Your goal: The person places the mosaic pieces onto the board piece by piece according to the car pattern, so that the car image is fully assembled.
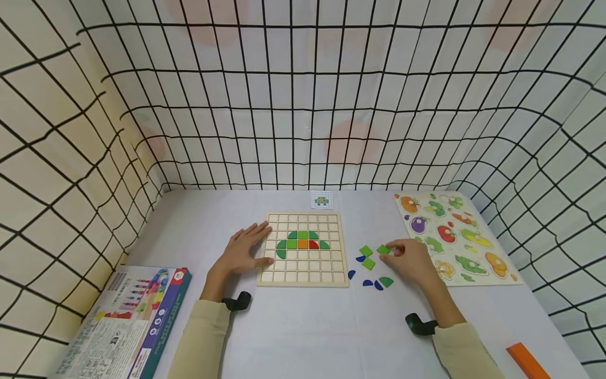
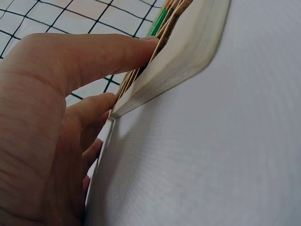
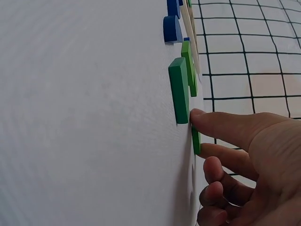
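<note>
A wooden grid board (image 1: 303,275) lies in the middle of the table, with green, orange and red pieces set in its cells. My left hand (image 1: 242,248) rests at the board's left side, fingers spread, its thumb on the board's edge in the left wrist view. To the right, my right hand (image 1: 411,259) pinches a light green square (image 1: 383,249) between thumb and index finger, at table level. Near it lie two more light green squares (image 1: 366,251), several blue half-round pieces (image 1: 367,282) and a dark green quarter-round piece (image 1: 385,281).
A small pattern card (image 1: 321,200) lies behind the board. On the right is a vegetable picture board (image 1: 454,237); an orange block (image 1: 527,360) sits at the front right. A printed box (image 1: 123,321) occupies the front left. Black wire grid (image 1: 303,110) surrounds the table's back and sides.
</note>
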{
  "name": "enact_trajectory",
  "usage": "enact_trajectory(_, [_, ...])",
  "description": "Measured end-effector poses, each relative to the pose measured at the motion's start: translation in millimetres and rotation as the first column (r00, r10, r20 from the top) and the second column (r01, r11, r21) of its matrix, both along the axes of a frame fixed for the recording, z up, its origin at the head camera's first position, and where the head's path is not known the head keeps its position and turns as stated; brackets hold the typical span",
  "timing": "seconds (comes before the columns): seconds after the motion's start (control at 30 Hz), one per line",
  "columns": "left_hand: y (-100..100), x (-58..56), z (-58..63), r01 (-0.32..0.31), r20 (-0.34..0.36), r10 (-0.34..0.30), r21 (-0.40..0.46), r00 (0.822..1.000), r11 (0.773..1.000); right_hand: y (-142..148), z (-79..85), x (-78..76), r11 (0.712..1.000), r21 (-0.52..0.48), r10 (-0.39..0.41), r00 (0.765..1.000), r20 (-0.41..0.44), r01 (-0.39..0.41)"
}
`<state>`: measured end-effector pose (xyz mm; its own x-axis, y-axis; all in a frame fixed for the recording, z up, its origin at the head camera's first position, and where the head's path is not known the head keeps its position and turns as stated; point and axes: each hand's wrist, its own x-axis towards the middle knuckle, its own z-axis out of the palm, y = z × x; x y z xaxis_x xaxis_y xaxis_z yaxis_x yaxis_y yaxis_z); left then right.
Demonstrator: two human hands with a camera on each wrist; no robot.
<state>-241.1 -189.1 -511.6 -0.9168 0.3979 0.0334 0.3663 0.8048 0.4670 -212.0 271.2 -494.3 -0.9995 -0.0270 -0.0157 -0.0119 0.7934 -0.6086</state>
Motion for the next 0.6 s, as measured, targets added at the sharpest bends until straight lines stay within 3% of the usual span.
enact_trajectory(0.17, [-0.4,0.3,-0.2,0.002,-0.003,-0.002,-0.001,1.0,1.0,0.8,0.1,-0.4,1.0,-0.013,-0.003,1.0,0.019,0.003])
enact_trajectory(0.6, [1.2,-1.5,-0.9,-0.023,0.009,0.023,0.0,1.0,1.0,-4.5,1.6,-3.5,0.998,-0.03,0.048,0.997,-0.059,-0.05])
